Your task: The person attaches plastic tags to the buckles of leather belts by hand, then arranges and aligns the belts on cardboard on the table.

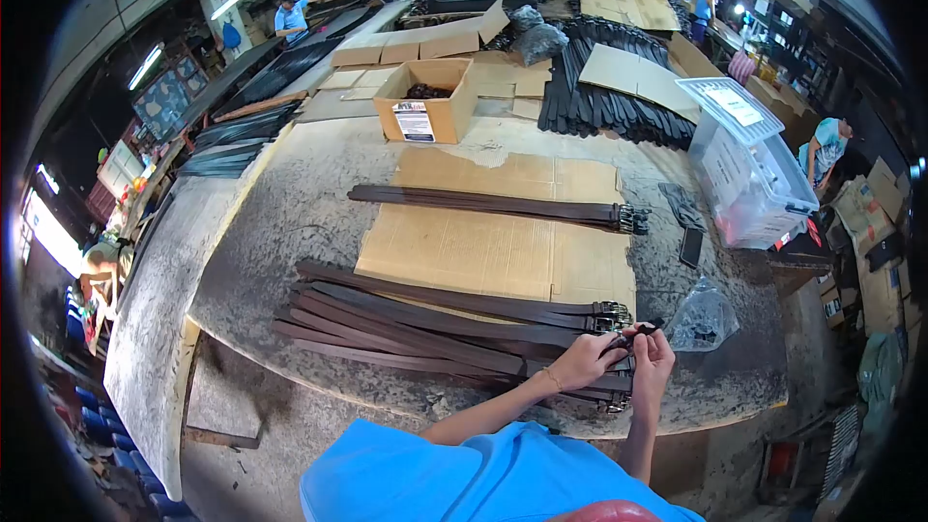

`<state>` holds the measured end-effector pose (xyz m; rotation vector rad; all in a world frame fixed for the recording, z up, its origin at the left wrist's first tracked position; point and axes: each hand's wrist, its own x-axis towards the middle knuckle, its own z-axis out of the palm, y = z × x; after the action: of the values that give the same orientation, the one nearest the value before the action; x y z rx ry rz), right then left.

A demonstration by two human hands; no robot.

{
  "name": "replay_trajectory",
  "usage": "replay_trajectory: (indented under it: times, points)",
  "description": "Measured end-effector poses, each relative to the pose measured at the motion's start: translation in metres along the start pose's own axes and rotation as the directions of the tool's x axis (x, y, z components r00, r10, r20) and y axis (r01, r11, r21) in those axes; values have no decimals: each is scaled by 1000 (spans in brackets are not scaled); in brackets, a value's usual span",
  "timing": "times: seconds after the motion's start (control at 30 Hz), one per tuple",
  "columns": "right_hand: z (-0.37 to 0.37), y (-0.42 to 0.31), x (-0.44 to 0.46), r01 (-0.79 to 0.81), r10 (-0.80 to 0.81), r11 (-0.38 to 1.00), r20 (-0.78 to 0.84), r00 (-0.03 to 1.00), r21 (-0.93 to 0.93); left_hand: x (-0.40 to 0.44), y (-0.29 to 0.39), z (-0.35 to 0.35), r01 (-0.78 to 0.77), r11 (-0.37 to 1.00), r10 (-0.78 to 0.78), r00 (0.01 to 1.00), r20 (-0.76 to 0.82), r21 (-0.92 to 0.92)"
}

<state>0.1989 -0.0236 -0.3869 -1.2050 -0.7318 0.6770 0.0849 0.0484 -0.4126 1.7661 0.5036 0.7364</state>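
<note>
Dark brown belts (pixel 416 324) lie in a loose pile along the near side of the table, their metal buckles at the right end. My left hand (pixel 583 362) is closed at the buckle end of this pile, its fingers pinched on a small dark piece. Close beside it, my right hand (pixel 652 352) pinches a black piece (pixel 642 329), its fingers also closed. Whether both hands hold the same piece cannot be made out. Farther back, a neat bundle of belts (pixel 483 203) lies across a flat cardboard sheet (pixel 493 256), buckles to the right.
A clear plastic bag (pixel 704 317) and a phone (pixel 691 246) lie right of the hands. A lidded plastic bin (pixel 744 179) stands at the right. Behind are an open cardboard box (pixel 425 106) and black straps (pixel 619 87). Other people (pixel 291 19) are farther off.
</note>
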Motion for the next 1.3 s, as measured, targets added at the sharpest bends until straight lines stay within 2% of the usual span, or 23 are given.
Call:
replay_trajectory:
  times: [0.03, 0.1, 0.2, 0.3, 0.4, 0.5, 0.57, 0.6, 0.7, 0.77, 0.8, 0.83, 0.9, 0.97, 1.03, 1.1, 1.13, 1.2, 1.23, 1.3]
  points:
    - [0, -3, -1, 4, -4, 1000, -13, 1000, -3, -1, -2, -2, -4, 1000, 4, 1000, 12, -4]
    - [-2, -7, -5, -20, 18, 977, -13, 1000, -213, -4, -3, -5, -71, 991, 67, 997, 40, 112]
    - [8, -8, -11, -2, -7, 984, -46, 999, -178, -11, 6, -12, -22, 998, 21, 1000, 24, 58]
    - [16, -6, -19, 4, -15, 991, -86, 996, -136, -14, 3, -15, -76, 997, 76, 997, 35, 2]
    - [31, -7, -28, 29, -60, 983, -166, 984, -180, -17, 0, -19, -141, 987, 139, 990, 24, 74]
    - [54, -15, -31, 62, -113, 979, -265, 958, -194, -18, 9, -29, -124, 989, 122, 992, 32, 83]
    - [64, -21, -28, 53, -125, 969, -294, 948, -241, -16, 13, -36, -131, 991, 132, 991, -16, 21]
    - [65, -25, -25, 27, -99, 960, -248, 964, -279, -15, 11, -38, -124, 992, 124, 992, -21, 13]
    - [62, -28, -12, 11, -32, 981, -105, 994, -196, -9, 9, -49, -112, 994, 112, 994, -22, 0]
    - [53, -31, -2, -36, 37, 995, 12, 999, -93, -5, 17, -56, -130, 990, 134, 988, -80, 58]
    - [49, -34, 2, -38, 49, 985, 67, 997, -168, -2, 18, -61, -17, 1000, 17, 1000, -9, 25]
    - [43, -39, 5, -42, 73, 970, 121, 990, -241, 0, 18, -63, 1, 999, -1, 1000, -1, 38]
    - [39, -44, 11, -20, 74, 960, 184, 980, -279, 3, 22, -67, 31, 997, -27, 997, 67, -69]
    - [36, -41, 16, -37, 72, 974, 150, 986, -224, 4, 21, -65, 25, 976, -8, 997, 80, -214]
    - [39, -37, 19, -36, 58, 986, 138, 989, -161, 6, 20, -65, 30, 973, -8, 995, 95, -229]
    - [43, -34, 23, -85, 78, 995, 99, 992, 62, 8, 16, -64, 28, 970, -4, 995, 100, -241]
    - [43, -34, 24, -89, 82, 994, 101, 992, 66, 8, 13, -63, 45, 969, -24, 996, 91, -244]
    - [42, -34, 27, -20, 39, 994, 177, 983, -106, 10, 13, -61, 67, 967, -48, 996, 81, -244]
    - [41, -34, 29, -26, 45, 994, 178, 983, -103, 10, 15, -60, 71, 970, -54, 995, 79, -232]
    - [39, -32, 35, -26, 62, 974, 157, 986, -224, 12, 20, -58, 76, 973, -62, 995, 73, -217]
